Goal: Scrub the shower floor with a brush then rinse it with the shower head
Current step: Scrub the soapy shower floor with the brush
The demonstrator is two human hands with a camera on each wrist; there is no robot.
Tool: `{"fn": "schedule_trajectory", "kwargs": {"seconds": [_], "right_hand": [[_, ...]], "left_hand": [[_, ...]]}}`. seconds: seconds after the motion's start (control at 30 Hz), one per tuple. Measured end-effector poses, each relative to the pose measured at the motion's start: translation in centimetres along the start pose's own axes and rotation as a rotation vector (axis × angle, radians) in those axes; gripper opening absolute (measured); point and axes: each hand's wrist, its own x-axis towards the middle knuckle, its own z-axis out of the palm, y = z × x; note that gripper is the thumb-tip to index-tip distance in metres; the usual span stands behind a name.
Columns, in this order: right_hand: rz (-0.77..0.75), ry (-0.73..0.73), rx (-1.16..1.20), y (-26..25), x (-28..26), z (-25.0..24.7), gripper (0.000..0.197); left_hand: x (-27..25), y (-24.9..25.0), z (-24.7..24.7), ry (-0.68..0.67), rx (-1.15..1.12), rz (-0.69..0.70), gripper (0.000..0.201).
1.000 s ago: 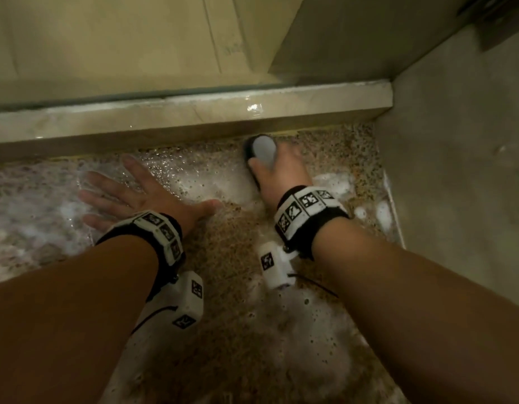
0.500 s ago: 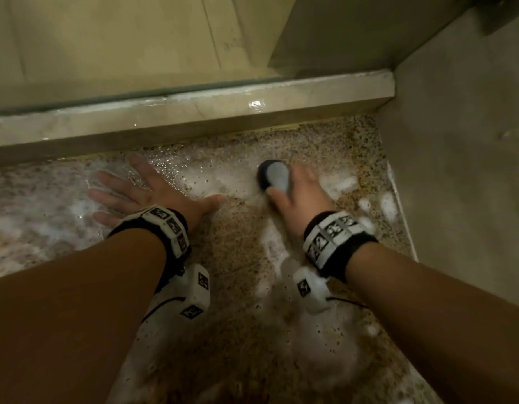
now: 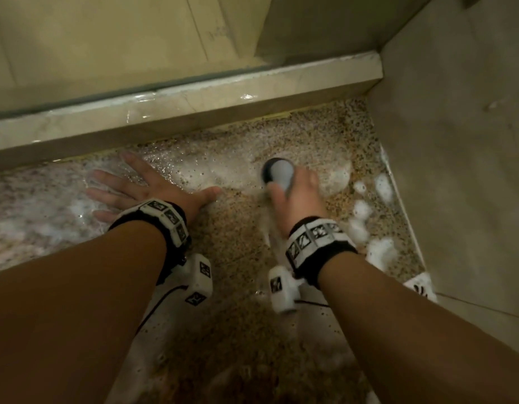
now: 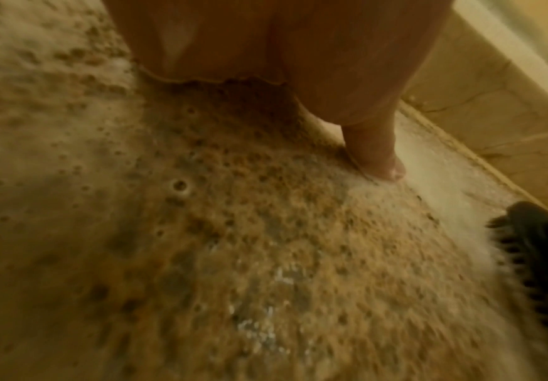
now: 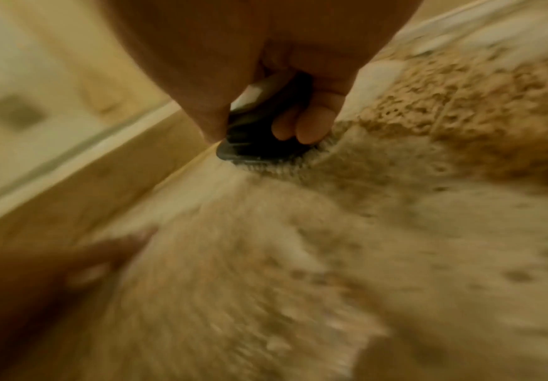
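Note:
The speckled brown shower floor (image 3: 238, 258) is wet and covered in white foam. My right hand (image 3: 293, 193) grips a dark scrub brush (image 3: 277, 172) with a grey top, bristles down on the floor near the raised curb. In the right wrist view the fingers (image 5: 311, 129) curl round the brush (image 5: 259, 139). My left hand (image 3: 141, 188) lies flat on the foamy floor, fingers spread, to the left of the brush. In the left wrist view the thumb (image 4: 376, 152) presses the floor and the brush bristles (image 4: 533, 247) show at the right edge. No shower head is in view.
A pale marble curb (image 3: 194, 106) runs across the far side, with a glass panel above it. A grey wall (image 3: 462, 141) closes the right side. Clumps of foam (image 3: 366, 217) sit along the wall's foot.
The right hand has drawn the brush back from the curb and slightly rightward across the floor. The left hand has stayed planted flat.

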Motion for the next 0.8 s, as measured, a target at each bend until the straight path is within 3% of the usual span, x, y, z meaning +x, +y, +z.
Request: {"fn": "schedule_trajectory", "kwargs": {"seconds": [0.07,0.1,0.27,0.37,0.43,0.53,0.6,0.63,0.77,0.8], "right_hand": [[-0.117,-0.044,-0.062,1.1,-1.1,-0.6,0.057],[-0.096,-0.026,-0.059,2.3,-0.8,-1.4,0.057],[0.374,0.133,-0.034,8.6,2.9,-5.4,0.059],[0.458,0.151,0.018,6.2,2.6,-4.0,0.061],[0.308,0.114,0.042,3.0,1.1,-2.0,0.059],[-0.064,-0.018,-0.036,-0.3,-0.8,0.1,0.056],[-0.152,-0.012,-0.09,0.3,0.4,-0.6,0.056],[-0.092,0.013,-0.076,1.5,1.8,-1.2,0.056],[0.386,0.168,0.045,5.0,6.1,-3.7,0.06],[0.422,0.171,0.048,4.4,6.2,-3.4,0.06]], "left_hand": [[0.0,0.0,0.0,-0.002,0.001,0.004,0.171],[0.0,0.0,0.0,-0.002,0.003,0.004,0.172],[-0.1,-0.2,0.0,-0.007,0.013,0.008,0.171],[-0.4,-0.2,0.0,-0.002,0.012,0.014,0.17],[-0.5,-0.1,0.0,0.001,0.02,0.013,0.169],[-0.6,-0.1,0.0,0.0,0.02,0.01,0.168],[-0.6,-0.1,0.0,-0.003,0.015,0.015,0.167],[-0.5,-0.2,0.0,-0.004,0.014,0.018,0.167],[0.2,-0.4,0.4,0.006,-0.011,0.026,0.169],[0.3,-0.5,0.5,0.006,-0.023,0.024,0.169]]}}
